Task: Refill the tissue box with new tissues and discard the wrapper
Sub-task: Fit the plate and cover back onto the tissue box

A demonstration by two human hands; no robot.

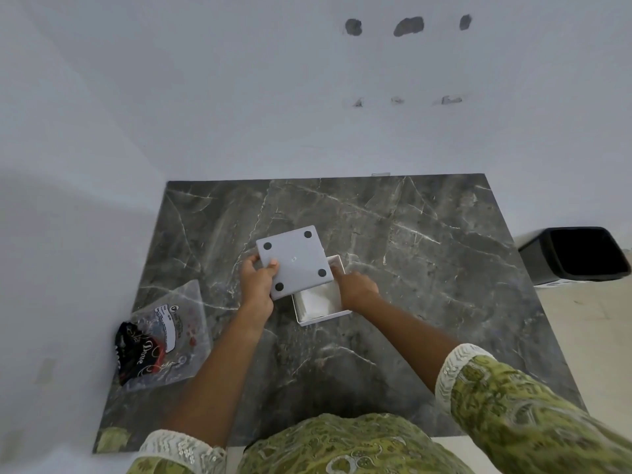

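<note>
Tissues (pixel 316 301), a white stack, sit inside the open white box (pixel 321 318) at the middle of the dark marble table (pixel 427 234). The left hand (pixel 256 282) pinches the near-left edge of the grey base panel (pixel 294 261), thumb on top; its 4 black pads (pixel 322 273) face up, and it tilts over the box's far-left part. The right hand (pixel 357 289) grips the box's right wall. An emptied clear wrapper (pixel 164 340) lies near-left. A black bin (pixel 578 254) stands far right, off the table.
</note>
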